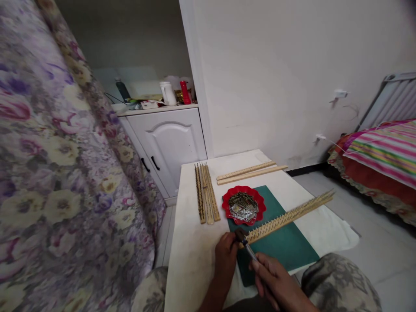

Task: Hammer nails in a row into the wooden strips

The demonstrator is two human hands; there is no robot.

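Observation:
My left hand [225, 255] is closed on the near end of a long wooden strip [289, 216] studded with a row of nails. The strip lies slanted across a green mat [282, 247]. My right hand [276, 277] grips the handle of a small hammer [244, 241]. The hammer's dark head rests at the strip's near end, beside my left fingers. A red scalloped dish [256, 214] full of loose metal nails sits on the mat just beyond the strip.
Several nailed strips [206, 193] lie bundled on the white tabletop [191, 251], and two plain strips [248, 172] lie farther back. A flowered curtain [58, 173] hangs at left, a white cabinet [169, 143] stands behind, and a striped blanket [386, 151] lies at right.

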